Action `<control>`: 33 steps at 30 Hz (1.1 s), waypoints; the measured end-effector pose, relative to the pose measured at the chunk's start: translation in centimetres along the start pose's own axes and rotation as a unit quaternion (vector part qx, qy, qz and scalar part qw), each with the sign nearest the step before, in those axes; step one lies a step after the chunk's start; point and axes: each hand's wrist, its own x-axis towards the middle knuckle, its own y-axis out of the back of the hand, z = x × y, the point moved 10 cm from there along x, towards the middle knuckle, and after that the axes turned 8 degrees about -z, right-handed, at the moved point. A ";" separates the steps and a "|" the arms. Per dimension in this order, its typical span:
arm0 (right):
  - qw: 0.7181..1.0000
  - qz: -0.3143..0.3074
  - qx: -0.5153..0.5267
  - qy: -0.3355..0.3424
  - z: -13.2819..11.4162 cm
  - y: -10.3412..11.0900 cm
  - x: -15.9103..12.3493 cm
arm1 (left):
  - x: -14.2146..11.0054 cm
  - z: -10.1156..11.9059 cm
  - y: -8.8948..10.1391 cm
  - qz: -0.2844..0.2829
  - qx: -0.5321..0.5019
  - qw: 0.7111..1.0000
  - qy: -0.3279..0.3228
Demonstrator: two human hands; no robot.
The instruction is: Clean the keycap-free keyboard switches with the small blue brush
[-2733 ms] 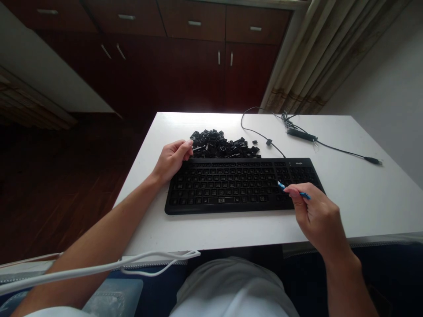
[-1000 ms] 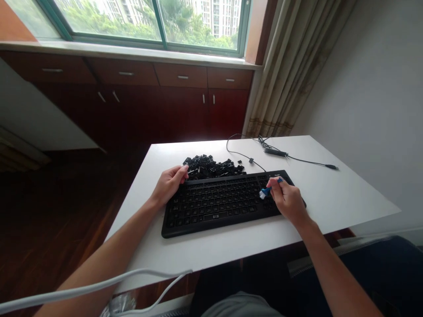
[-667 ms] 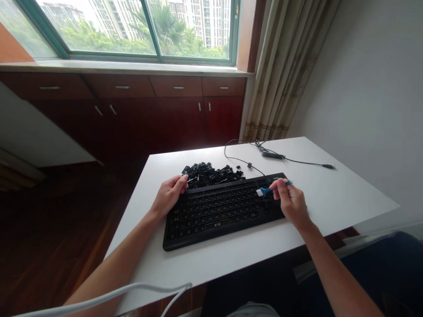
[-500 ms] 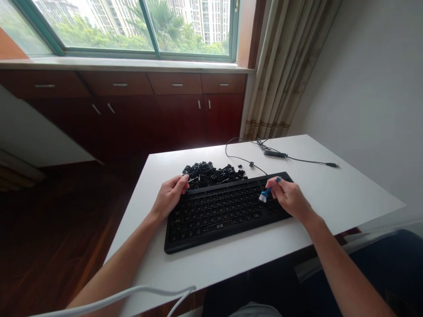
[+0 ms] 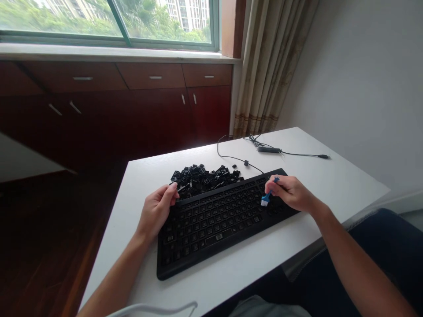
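A black keyboard (image 5: 218,224) lies across the white table (image 5: 337,185). My left hand (image 5: 156,212) rests on the keyboard's far left corner, fingers curled over its back edge. My right hand (image 5: 291,193) holds a small blue brush (image 5: 268,194) with white bristles, its tip down on the keys at the right side of the keyboard. Behind the keyboard sits a pile of loose black keycaps (image 5: 203,176), close to my left fingertips.
The keyboard's black cable (image 5: 280,152) trails over the far right of the table. A white cord (image 5: 158,308) hangs at the near edge. Dark wooden cabinets (image 5: 132,101) under a window, a curtain (image 5: 264,66) and a grey wall stand beyond.
The view has lifted and swung left, so the keyboard now looks slanted. My right hand has stroked the brush over the right-hand keys. My left hand stays on the keyboard's corner.
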 end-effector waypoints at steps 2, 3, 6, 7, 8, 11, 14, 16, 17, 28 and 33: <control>0.997 0.044 -0.057 0.041 -0.8 1.1 0.1 | 0.0 0.0 0.1 0.005 0.001 1.000 0.003; 0.993 0.075 -0.076 0.058 -1.2 1.8 0.0 | -0.1 0.0 0.1 0.008 0.002 1.000 0.005; 0.988 0.122 -0.073 0.054 -0.9 3.2 -0.6 | -0.1 0.0 0.2 0.018 0.004 1.000 0.006; 0.990 0.121 -0.059 0.038 -0.4 3.3 -0.8 | -0.1 0.0 0.2 0.020 0.005 1.000 0.006; 0.992 0.114 -0.042 0.018 0.2 3.3 -0.9 | -0.1 0.1 0.3 0.021 0.007 1.000 0.006; 0.997 0.069 -0.026 -0.017 1.2 2.1 -0.8 | -0.1 0.1 0.2 0.018 0.009 1.000 0.006; 0.990 0.081 -0.111 0.017 0.2 2.0 -0.3 | 0.0 0.1 0.0 0.011 0.009 1.000 0.008; 0.981 0.111 -0.149 0.048 -0.8 2.8 -0.1 | 0.0 0.1 0.0 0.008 0.009 1.000 0.009; 0.981 0.116 -0.144 0.057 -1.0 3.2 0.1 | 0.0 0.1 0.0 0.008 0.009 1.000 0.009; 0.978 0.067 -0.186 0.071 0.1 3.8 1.7 | 0.1 0.0 0.1 0.019 0.021 1.000 0.011; 0.998 0.005 -0.056 0.029 1.1 3.1 1.2 | 0.2 -0.1 0.1 0.014 0.031 0.999 0.012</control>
